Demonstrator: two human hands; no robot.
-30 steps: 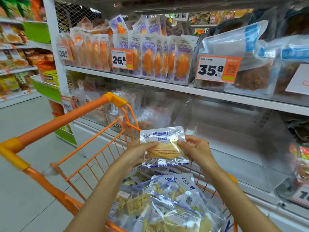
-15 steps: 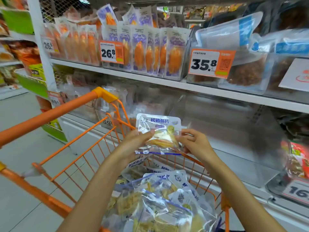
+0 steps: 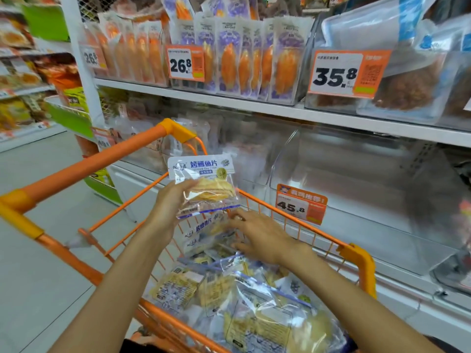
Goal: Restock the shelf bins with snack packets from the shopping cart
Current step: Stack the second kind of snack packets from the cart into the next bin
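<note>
Left hand (image 3: 168, 210) gripping crinkly clear packet (image 3: 204, 187), right hand (image 3: 260, 238) fingers spread, seemingly touching glossy cart packets (image 3: 229, 289)

2 hands (image 3: 168, 210), 1 cart (image 3: 356, 253), 5 price tags (image 3: 348, 72), 1 lifted packet (image 3: 204, 184)

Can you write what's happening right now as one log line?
left hand: holds snack packet | right hand: reaching among packets in cart | clear bin: looks empty
</note>
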